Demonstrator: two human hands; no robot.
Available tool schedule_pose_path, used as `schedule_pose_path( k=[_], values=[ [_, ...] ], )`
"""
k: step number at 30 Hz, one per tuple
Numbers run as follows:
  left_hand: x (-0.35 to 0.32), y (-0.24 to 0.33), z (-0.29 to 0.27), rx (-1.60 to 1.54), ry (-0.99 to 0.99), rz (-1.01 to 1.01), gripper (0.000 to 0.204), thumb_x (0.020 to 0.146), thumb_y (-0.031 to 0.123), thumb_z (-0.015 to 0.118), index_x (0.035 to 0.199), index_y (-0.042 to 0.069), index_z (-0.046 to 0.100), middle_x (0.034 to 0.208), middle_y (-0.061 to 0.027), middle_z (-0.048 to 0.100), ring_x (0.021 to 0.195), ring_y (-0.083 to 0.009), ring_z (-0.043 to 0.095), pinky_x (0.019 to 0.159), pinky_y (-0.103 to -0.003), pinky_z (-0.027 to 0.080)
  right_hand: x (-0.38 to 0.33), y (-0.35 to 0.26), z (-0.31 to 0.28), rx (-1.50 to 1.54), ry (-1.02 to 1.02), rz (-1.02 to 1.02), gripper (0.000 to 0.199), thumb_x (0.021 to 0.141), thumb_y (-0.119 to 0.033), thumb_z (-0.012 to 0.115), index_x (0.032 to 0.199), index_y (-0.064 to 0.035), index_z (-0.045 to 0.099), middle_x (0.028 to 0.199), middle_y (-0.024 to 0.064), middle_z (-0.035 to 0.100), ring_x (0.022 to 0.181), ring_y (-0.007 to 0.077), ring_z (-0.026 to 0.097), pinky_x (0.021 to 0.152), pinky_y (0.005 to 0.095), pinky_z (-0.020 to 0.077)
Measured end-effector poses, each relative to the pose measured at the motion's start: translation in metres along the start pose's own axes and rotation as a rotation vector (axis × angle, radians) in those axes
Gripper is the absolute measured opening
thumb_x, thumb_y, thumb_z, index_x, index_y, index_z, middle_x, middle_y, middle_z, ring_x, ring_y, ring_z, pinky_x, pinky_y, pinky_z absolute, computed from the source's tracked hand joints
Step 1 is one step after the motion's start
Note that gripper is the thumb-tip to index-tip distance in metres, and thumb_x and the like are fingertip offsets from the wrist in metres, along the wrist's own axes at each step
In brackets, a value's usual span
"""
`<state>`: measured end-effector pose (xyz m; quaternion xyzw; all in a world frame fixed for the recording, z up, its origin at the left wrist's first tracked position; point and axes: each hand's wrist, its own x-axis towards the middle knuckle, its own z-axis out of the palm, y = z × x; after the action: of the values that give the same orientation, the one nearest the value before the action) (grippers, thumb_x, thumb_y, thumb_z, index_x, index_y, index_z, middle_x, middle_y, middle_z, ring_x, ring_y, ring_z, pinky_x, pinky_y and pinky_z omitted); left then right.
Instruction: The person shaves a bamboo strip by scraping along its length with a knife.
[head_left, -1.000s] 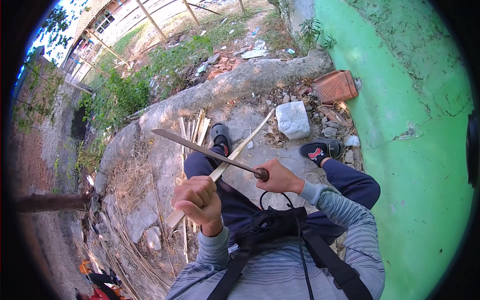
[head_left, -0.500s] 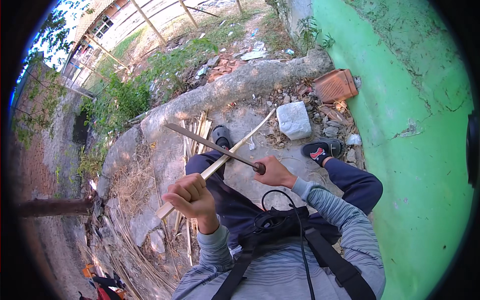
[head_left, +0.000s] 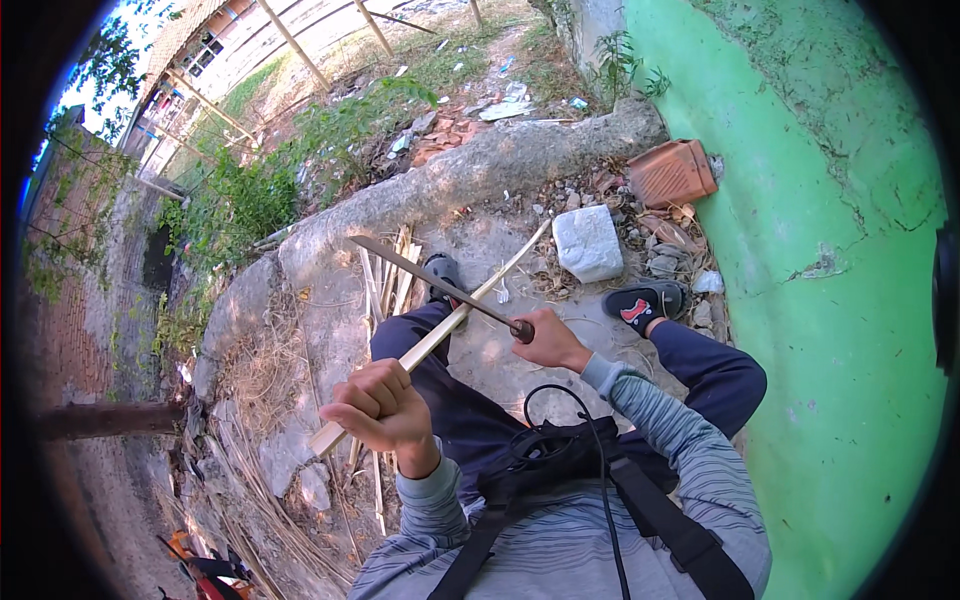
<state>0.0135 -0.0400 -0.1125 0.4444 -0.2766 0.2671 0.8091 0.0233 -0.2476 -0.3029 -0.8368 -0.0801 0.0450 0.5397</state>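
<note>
Head view: clamping left hand round a pale, flattish strip, slanting it over left leg. Gripping a dull blade by its roundish handle with right hand, mostly hiding that bit.

- Head view: left fisheye, above and behind the grip of the left hand.
- Direction: downward, upright.
- Range: near; field includes green wall right of grip.
</note>
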Motion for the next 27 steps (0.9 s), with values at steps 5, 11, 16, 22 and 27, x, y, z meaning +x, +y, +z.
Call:
schedule_pose_path(
  k=[5, 11, 16, 22, 27],
  values=[
    [0.003, -0.008, 0.004, 0.006, 0.016, -0.020, 0.058, 0.114, 0.045, 0.030, 0.062, 0.020, 0.023, 0.053, 0.0077, 0.012, 0.047, -0.0067, 0.005, 0.046, -0.030, 0.008, 0.021, 0.086, -0.010, -0.088, 0.181, 0.130, 0.023, 0.073, -0.018, 0.072, 0.073, 0.0020, 0.061, 0.061, 0.0153, 0.058, 0.055, 0.0257, 0.057, 0.058, 0.0431, 0.0454],
    [0.011, -0.002, -0.018, 0.028, 0.105, -0.012, 0.058, 0.114, 0.046, 0.029, 0.063, 0.020, 0.023, 0.052, 0.0074, 0.013, 0.046, -0.0063, 0.005, 0.045, -0.029, 0.008, 0.025, 0.053, 0.011, -0.072, 0.097, -0.024, 0.021, 0.073, -0.017, 0.071, 0.075, 0.0018, 0.062, 0.061, 0.0161, 0.059, 0.056, 0.0285, 0.059, 0.059, 0.0433, 0.0473],
    [0.019, -0.001, -0.015, 0.046, 0.114, 0.007, 0.058, 0.114, 0.047, 0.026, 0.063, 0.020, 0.024, 0.049, 0.0070, 0.015, 0.044, -0.0061, 0.007, 0.043, -0.028, 0.009, 0.037, 0.080, 0.009, -0.027, 0.074, 0.103, 0.020, 0.072, -0.018, 0.068, 0.080, 0.0010, 0.066, 0.069, 0.0223, 0.063, 0.067, 0.0411, 0.064, 0.064, 0.0479, 0.0488],
    [0.026, -0.009, -0.019, 0.048, 0.120, -0.011, 0.058, 0.114, 0.047, 0.026, 0.063, 0.020, 0.024, 0.049, 0.0076, 0.015, 0.043, -0.0057, 0.007, 0.042, -0.027, 0.009, 0.051, 0.135, 0.010, -0.093, 0.218, 0.310, 0.023, 0.071, -0.021, 0.071, 0.081, 0.0001, 0.069, 0.072, 0.0205, 0.067, 0.069, 0.0391, 0.067, 0.066, 0.0468, 0.0520],
    [0.033, -0.005, -0.029, 0.079, 0.167, 0.015, 0.059, 0.114, 0.047, 0.027, 0.062, 0.020, 0.023, 0.049, 0.0079, 0.014, 0.042, -0.0048, 0.006, 0.041, -0.027, 0.007, 0.061, 0.096, 0.031, -0.048, 0.177, 0.087, 0.024, 0.071, -0.020, 0.074, 0.079, 0.0014, 0.066, 0.064, 0.0162, 0.062, 0.060, 0.0318, 0.062, 0.062, 0.0420, 0.0493]
  ],
)
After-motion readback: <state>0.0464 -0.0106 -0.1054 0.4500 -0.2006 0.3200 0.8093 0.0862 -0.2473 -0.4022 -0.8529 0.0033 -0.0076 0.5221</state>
